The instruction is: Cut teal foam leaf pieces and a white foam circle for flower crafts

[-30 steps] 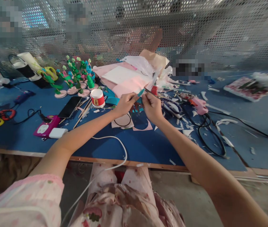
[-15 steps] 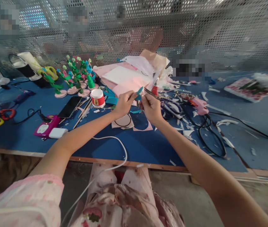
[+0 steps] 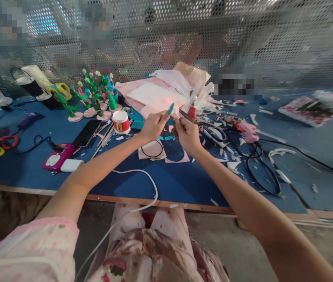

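My left hand (image 3: 153, 126) is closed, pinching a teal strip (image 3: 170, 108) whose pointed end sticks up between thumb and finger. Just to its right, my right hand (image 3: 188, 135) is closed around a narrow dark metal tool (image 3: 188, 116). The tool's tip points up and left; the rest is hidden by the fingers, so its exact kind is unclear. Both hands meet above the table, fingertips nearly touching. Below them lie a pale square with a black ring drawn on it (image 3: 151, 149) and a pink scrap with a round cut-out (image 3: 177, 158).
To the left are a red-and-white tub (image 3: 121, 122), a black phone (image 3: 86, 133), a purple power block (image 3: 59, 157) and several green craft plants (image 3: 91, 98). A pink glue gun (image 3: 248, 131) with a black cord lies right, among white scraps. Pink and white sheets (image 3: 151, 94) lie behind.
The teal strip has tilted more upright and shifted slightly left in my left hand. Both hands stay nearly in place, with small finger movements.
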Demonstrator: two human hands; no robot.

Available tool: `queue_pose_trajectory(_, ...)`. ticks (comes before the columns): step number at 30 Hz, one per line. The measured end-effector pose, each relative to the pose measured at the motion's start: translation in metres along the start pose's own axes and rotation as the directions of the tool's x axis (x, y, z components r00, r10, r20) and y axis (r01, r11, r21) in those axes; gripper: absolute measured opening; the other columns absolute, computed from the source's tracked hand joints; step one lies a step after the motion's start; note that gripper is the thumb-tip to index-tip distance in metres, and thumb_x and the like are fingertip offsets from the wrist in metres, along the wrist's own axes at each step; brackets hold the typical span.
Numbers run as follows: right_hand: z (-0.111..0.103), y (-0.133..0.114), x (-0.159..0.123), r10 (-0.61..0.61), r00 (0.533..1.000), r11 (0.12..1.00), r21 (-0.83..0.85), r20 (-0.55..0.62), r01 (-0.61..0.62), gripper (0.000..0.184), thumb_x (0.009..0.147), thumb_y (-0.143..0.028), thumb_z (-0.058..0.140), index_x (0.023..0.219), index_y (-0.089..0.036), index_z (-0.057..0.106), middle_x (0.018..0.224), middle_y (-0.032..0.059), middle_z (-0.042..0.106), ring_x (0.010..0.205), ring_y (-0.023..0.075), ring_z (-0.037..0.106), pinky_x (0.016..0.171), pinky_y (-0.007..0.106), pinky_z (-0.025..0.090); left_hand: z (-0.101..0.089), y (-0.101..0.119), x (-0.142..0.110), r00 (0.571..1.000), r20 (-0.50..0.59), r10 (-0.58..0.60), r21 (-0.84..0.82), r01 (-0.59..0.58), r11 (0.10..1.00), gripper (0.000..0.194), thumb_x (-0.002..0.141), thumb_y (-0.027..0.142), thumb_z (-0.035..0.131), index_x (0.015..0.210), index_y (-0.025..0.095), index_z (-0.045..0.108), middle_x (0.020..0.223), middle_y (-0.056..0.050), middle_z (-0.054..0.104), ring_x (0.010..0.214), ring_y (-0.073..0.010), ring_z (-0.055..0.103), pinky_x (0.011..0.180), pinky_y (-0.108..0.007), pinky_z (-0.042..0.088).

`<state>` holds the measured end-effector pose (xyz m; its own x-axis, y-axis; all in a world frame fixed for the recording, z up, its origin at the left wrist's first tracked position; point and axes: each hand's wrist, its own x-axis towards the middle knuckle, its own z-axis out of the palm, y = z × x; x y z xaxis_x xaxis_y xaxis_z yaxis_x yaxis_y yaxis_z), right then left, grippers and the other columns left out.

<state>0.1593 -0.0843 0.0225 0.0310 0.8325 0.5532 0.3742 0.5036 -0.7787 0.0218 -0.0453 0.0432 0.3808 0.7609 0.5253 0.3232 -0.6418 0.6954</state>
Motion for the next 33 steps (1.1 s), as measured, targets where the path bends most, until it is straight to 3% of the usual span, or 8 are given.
queue_pose_trajectory(6,0.001,0.003,0.000,0.007,0.999,1.000,0.000,0.034,-0.007,0.046,0.085,-0.055,0.042,0.054,-0.021,0.037,0.041,-0.0033,0.042,0.037,0.0089,0.040,0.042,0.024,0.028,0.006,0.004,-0.003,1.000,-0.020,0.018,0.043,-0.017,0.999,0.039,0.088,0.042,0.043,0.057,0.018,0.040,0.050,0.004,0.036,0.050,-0.0097,0.033,0.053,-0.025,0.027)
queue_pose_trajectory(14,0.005,-0.003,-0.004,0.022,1.000,0.998,0.055,0.021,-0.024,0.051,0.083,-0.064,0.037,0.055,-0.021,0.036,0.041,-0.0036,0.042,0.036,0.0078,0.038,0.039,0.023,0.028,0.009,0.006,-0.006,0.998,-0.060,0.012,0.008,-0.012,1.000,0.041,0.088,0.047,0.039,0.058,0.019,0.033,0.051,0.004,0.032,0.051,-0.0094,0.030,0.053,-0.025,0.025)
queue_pose_trajectory(20,0.003,0.000,-0.003,-0.010,0.995,0.995,0.096,-0.097,0.019,0.051,0.084,-0.064,0.033,0.058,-0.021,0.040,0.045,-0.0031,0.043,0.040,0.0080,0.039,0.042,0.023,0.031,0.008,0.006,-0.006,0.994,-0.112,0.004,0.012,-0.003,1.000,0.042,0.087,0.052,0.037,0.061,0.019,0.037,0.052,0.004,0.034,0.051,-0.0093,0.034,0.052,-0.025,0.026)
queue_pose_trajectory(33,0.002,0.003,-0.005,-0.026,1.000,0.998,0.062,-0.010,0.026,0.051,0.087,-0.061,0.030,0.058,-0.021,0.040,0.046,-0.0025,0.043,0.043,0.0091,0.042,0.045,0.024,0.032,0.010,0.011,-0.011,0.987,-0.136,-0.089,-0.065,0.081,0.995,0.043,0.087,0.055,0.037,0.061,0.020,0.039,0.039,0.004,0.043,0.041,-0.0106,0.045,0.048,-0.024,0.034)
